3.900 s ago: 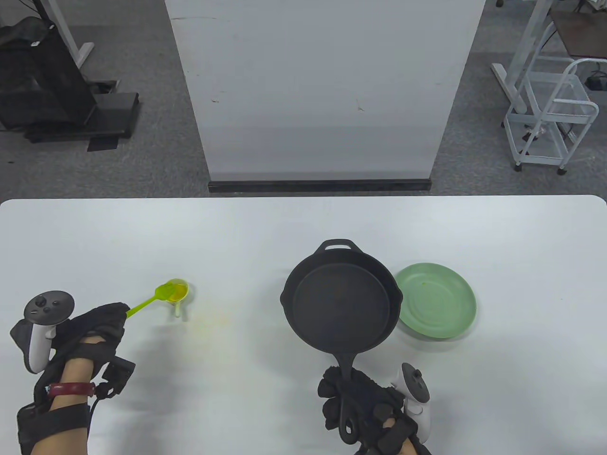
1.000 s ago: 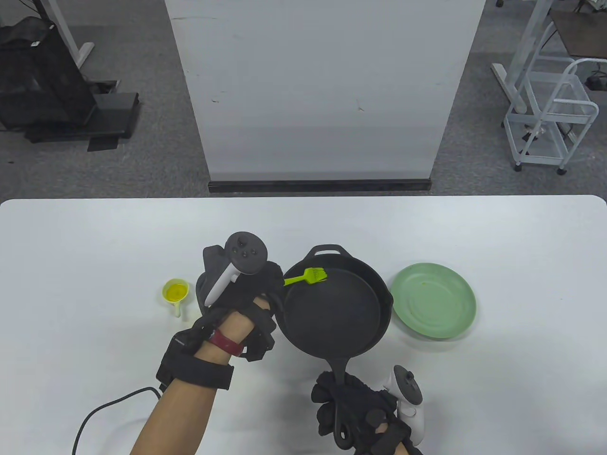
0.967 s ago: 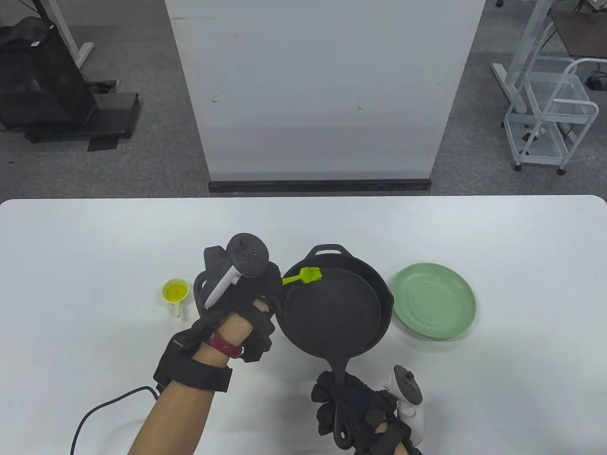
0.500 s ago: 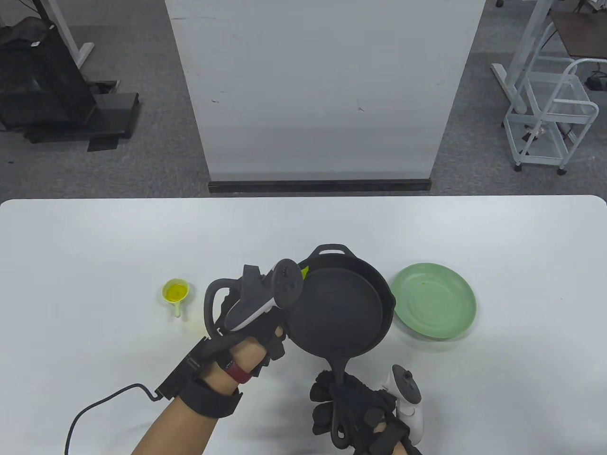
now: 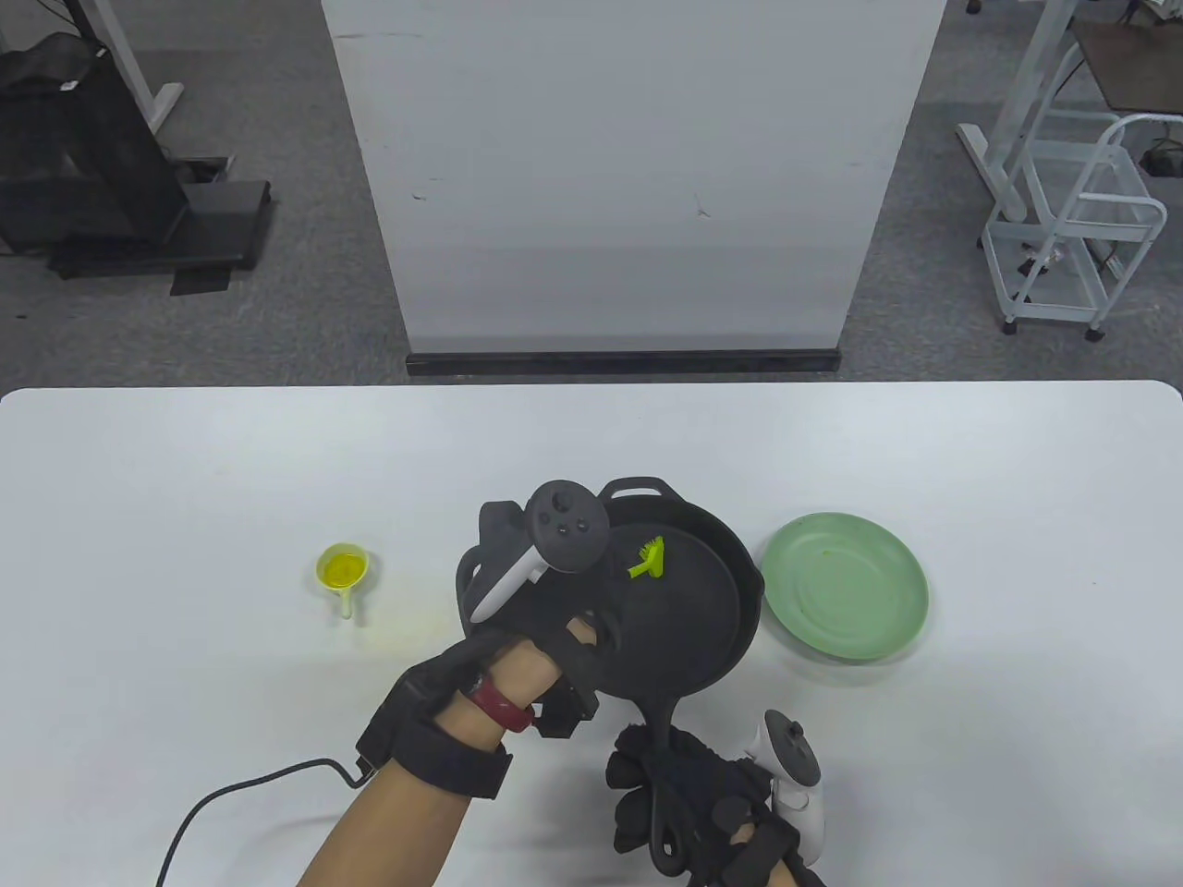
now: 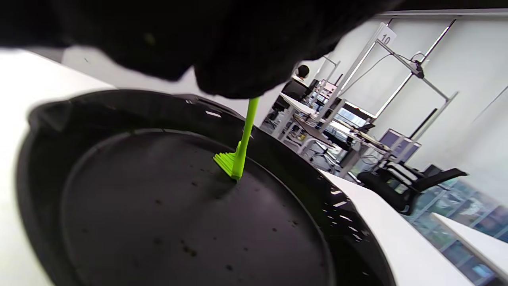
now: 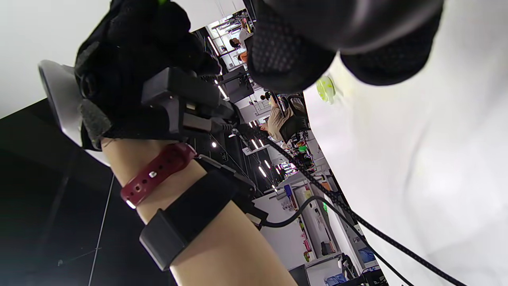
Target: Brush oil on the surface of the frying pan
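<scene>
brushing underway | my left hand (image 5: 545, 610) pinches the green silicone brush (image 5: 648, 559), bristles down on the skillet (image 5: 689, 610) floor | right hand (image 5: 702, 813) clamps its handle | most surface left, imo

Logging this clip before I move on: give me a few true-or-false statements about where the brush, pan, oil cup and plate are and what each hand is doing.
1. The green brush has its bristles down on the frying pan floor. True.
2. The right hand grips the pan's long handle. True.
3. The small yellow oil cup stands inside the pan. False: it stands on the table, left of the pan.
4. The green plate lies left of the pan. False: it lies to its right.
5. The left hand holds the brush over the pan. True.
</scene>
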Tool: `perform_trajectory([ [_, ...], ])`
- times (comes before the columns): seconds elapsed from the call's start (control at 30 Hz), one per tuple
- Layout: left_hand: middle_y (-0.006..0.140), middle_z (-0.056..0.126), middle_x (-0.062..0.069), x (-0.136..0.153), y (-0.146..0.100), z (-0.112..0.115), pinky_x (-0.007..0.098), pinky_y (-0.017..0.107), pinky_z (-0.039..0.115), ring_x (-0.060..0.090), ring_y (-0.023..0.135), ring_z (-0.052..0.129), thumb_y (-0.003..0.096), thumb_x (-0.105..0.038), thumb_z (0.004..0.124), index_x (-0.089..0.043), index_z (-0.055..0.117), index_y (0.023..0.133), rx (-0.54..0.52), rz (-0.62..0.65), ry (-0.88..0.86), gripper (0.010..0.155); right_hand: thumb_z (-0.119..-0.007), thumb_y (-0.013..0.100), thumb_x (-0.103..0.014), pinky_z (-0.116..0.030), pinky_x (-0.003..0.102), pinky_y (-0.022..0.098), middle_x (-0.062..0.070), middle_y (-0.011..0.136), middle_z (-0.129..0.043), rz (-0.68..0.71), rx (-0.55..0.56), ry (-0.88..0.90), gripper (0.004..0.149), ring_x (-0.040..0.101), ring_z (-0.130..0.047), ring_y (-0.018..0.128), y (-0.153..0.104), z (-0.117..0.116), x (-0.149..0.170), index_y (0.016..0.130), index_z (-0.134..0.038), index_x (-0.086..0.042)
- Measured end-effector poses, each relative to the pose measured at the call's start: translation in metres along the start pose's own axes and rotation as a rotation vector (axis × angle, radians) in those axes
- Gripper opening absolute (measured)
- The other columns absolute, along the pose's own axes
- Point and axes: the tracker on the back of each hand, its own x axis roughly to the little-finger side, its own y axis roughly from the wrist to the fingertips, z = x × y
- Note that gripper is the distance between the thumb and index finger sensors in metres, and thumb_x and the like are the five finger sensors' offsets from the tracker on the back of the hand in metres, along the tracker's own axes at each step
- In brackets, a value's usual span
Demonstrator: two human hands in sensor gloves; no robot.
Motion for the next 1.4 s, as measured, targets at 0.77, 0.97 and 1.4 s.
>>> perform_trajectory([
  [0.77,0.035,0.097,-0.002,0.067,0.003,-0.024,0.04,0.014,0.086,0.019,0.011,0.092,0.0487,-0.037,0.072,-0.015,0.077,0.089,0.098,-0.144,-0.161,0.047,-0.06,0.05,-0.034,-0.087,0.039,0.039,0.027,0.083,-0.059,0.01,0.002,0.01,0.058,0.013,-0.094,0.046,-0.001,0.0,-0.001,0.09,-0.044,0.003],
  [0.97,0.032,0.098,-0.003,0.067,-0.016,-0.04,0.04,0.013,0.086,0.019,0.009,0.093,0.0483,-0.037,0.073,-0.015,0.079,0.088,-0.018,-0.169,0.082,0.046,-0.06,0.05,-0.034,-0.087,0.038,0.037,0.026,0.081,-0.061,0.002,0.023,0.012,0.058,0.012,-0.094,0.043,-0.002,0.0,0.0,0.09,-0.045,0.004],
  [1.4,0.031,0.099,-0.003,0.017,-0.05,-0.046,0.04,0.013,0.086,0.019,0.008,0.094,0.0476,-0.036,0.076,-0.012,0.082,0.086,-0.173,-0.118,0.424,0.046,-0.06,0.05,-0.034,-0.086,0.04,0.038,0.025,0.081,-0.061,-0.022,0.065,0.006,0.057,0.013,-0.093,0.043,-0.002,0.003,0.003,0.09,-0.045,0.003],
])
